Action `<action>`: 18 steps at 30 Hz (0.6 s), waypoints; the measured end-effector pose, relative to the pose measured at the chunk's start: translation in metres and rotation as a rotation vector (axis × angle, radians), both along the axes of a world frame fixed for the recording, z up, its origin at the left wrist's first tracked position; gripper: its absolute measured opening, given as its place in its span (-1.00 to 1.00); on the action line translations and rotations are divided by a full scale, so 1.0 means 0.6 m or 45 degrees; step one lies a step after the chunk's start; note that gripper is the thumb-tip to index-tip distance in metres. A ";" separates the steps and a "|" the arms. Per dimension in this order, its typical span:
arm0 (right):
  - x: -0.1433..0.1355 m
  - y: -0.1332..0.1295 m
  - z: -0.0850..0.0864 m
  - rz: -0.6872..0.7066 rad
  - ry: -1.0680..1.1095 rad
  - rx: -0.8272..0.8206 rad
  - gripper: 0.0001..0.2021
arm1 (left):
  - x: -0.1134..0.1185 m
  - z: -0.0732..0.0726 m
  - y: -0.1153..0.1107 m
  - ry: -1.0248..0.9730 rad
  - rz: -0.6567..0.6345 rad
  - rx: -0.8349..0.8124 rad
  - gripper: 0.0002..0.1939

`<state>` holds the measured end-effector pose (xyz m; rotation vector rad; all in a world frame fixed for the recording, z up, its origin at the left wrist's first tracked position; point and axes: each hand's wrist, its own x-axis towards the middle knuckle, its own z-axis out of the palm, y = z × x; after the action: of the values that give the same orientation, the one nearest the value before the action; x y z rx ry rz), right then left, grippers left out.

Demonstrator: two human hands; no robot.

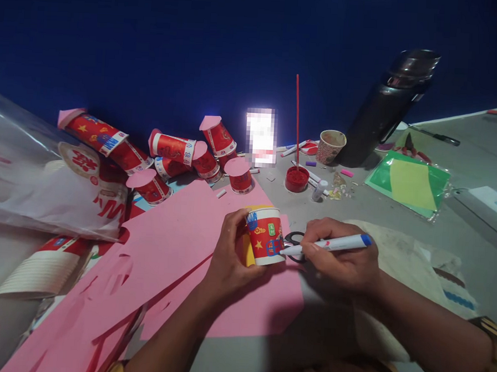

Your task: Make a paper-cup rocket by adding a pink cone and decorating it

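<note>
A red printed paper cup (pixel 266 237) with blue marks on its side is gripped between the thumb and fingers of my left hand (pixel 231 246). In my right hand (pixel 339 254) is a white marker pen (pixel 332 243) with a blue end, and its tip meets the cup's lower right side. Something yellow (pixel 249 248) shows behind the cup on its left. Scissors (pixel 294 246) with black handles lie partly hidden between the cup and my right fingers. Below my hands spread sheets of pink paper (pixel 262 309).
Several red cups with pink paper pieces (pixel 239 174) stand or lie at the back left. Beyond the hands are a red pot (pixel 297 179) with a stick, a patterned paper cup (pixel 331 146), a black flask (pixel 377 109) and a green packet (pixel 409 183). A plastic bag (pixel 45 170) is left.
</note>
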<state>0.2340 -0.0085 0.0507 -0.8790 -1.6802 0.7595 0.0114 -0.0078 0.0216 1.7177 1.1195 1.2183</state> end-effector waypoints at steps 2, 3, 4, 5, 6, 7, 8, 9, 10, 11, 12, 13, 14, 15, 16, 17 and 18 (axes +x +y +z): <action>0.001 0.000 -0.003 -0.046 0.080 -0.052 -0.87 | 0.000 0.004 -0.001 -0.025 0.005 -0.062 -0.15; 0.001 0.001 -0.005 -0.082 0.122 -0.071 -0.89 | -0.001 0.005 -0.001 -0.039 0.007 -0.095 -0.15; 0.001 0.003 -0.007 -0.119 0.165 -0.083 -0.91 | -0.001 0.006 -0.001 -0.057 0.006 -0.125 -0.15; 0.001 0.004 -0.010 -0.149 0.199 -0.090 -0.92 | -0.001 0.006 -0.001 -0.078 0.001 -0.156 -0.16; 0.001 0.007 -0.012 -0.169 0.217 -0.096 -0.92 | -0.002 0.006 -0.001 -0.105 -0.009 -0.186 -0.16; 0.001 0.009 -0.014 -0.186 0.214 -0.097 -0.90 | -0.002 0.005 -0.001 -0.134 -0.023 -0.213 -0.17; 0.001 0.012 -0.016 -0.208 0.189 -0.095 -0.88 | -0.002 0.004 -0.001 -0.160 -0.037 -0.238 -0.17; 0.000 0.014 -0.017 -0.231 0.145 -0.093 -0.86 | -0.002 0.003 -0.001 -0.179 -0.055 -0.262 -0.17; 0.000 0.016 -0.018 -0.246 0.091 -0.086 -0.85 | -0.002 0.003 -0.001 -0.192 -0.066 -0.283 -0.16; 0.000 0.018 -0.020 -0.250 0.037 -0.074 -0.83 | -0.002 0.002 -0.001 -0.197 -0.065 -0.295 -0.16; 0.000 0.020 -0.021 -0.242 -0.011 -0.066 -0.78 | -0.001 0.002 -0.002 -0.184 -0.055 -0.289 -0.17; -0.001 0.022 -0.022 -0.221 -0.056 -0.067 -0.72 | -0.001 0.001 -0.002 -0.153 -0.036 -0.269 -0.17; -0.001 0.024 -0.024 -0.197 -0.102 -0.075 -0.66 | -0.001 -0.001 -0.002 -0.104 -0.012 -0.232 -0.17; 0.000 0.026 -0.027 -0.175 -0.152 -0.078 -0.62 | -0.001 -0.003 -0.002 -0.043 0.017 -0.184 -0.16; 0.000 0.028 -0.029 -0.156 -0.206 -0.060 -0.59 | -0.002 -0.005 -0.002 0.023 0.044 -0.128 -0.14; 0.001 0.031 -0.033 -0.141 -0.264 -0.021 -0.58 | -0.002 -0.009 -0.002 0.090 0.061 -0.071 -0.10; 0.002 0.033 -0.036 -0.126 -0.320 0.037 -0.57 | -0.003 -0.012 -0.002 0.146 0.069 -0.014 -0.07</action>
<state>0.2351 0.0115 0.0293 -1.0635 -1.8464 0.5743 0.0096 -0.0090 0.0144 1.7781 1.2456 1.1555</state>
